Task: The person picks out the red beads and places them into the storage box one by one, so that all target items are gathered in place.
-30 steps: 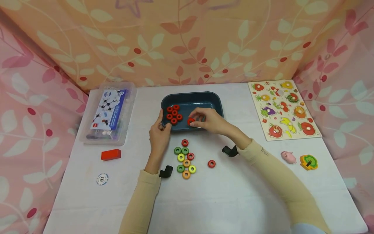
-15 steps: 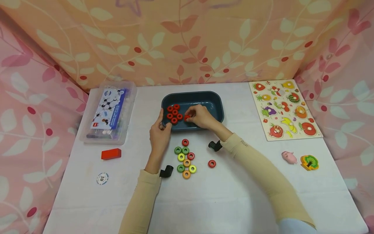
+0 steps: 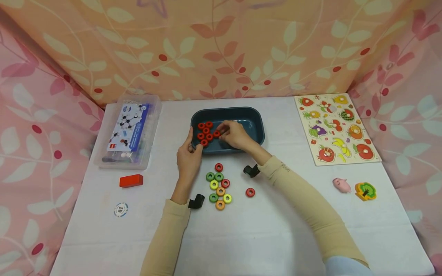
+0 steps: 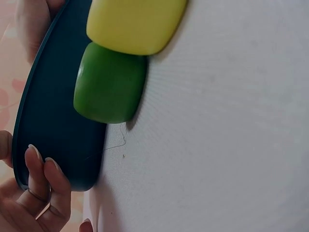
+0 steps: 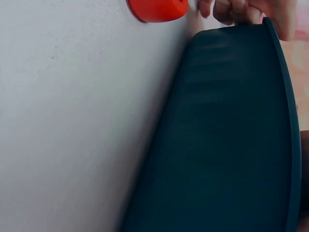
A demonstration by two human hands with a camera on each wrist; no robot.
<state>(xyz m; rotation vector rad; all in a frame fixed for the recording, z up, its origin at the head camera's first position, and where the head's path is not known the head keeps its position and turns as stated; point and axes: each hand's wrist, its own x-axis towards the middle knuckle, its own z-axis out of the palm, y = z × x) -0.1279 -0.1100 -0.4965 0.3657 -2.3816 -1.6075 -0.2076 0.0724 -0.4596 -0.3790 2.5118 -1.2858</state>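
Note:
In the head view, a dark blue tray (image 3: 255, 128) stands at the back middle of the table. My left hand (image 3: 188, 161) grips its left front corner; in the left wrist view those fingers (image 4: 58, 188) curl against the tray wall. Several red rings (image 3: 201, 136) lie clustered in the tray's left part. My right hand (image 3: 236, 136) reaches over the front rim, thumb and fingertips pinching a red ring (image 3: 216, 133) at the right side of the cluster. Before the tray lies a group of green, yellow, orange and red rings (image 3: 220, 191), with one red ring (image 3: 250, 192) apart to its right.
A clear plastic case (image 3: 148, 153) with a blue-and-white label lies at the left, a red block (image 3: 131, 181) and a poker chip (image 3: 121, 209) nearer. At the right are a fruit puzzle board (image 3: 324, 142), a pink pig figure (image 3: 341, 185) and a tree-shaped piece (image 3: 366, 191).
My right hand has moved left inside the tray, bringing its red ring up to the cluster, where some rings have shifted slightly. The left hand has stayed on the tray's corner.

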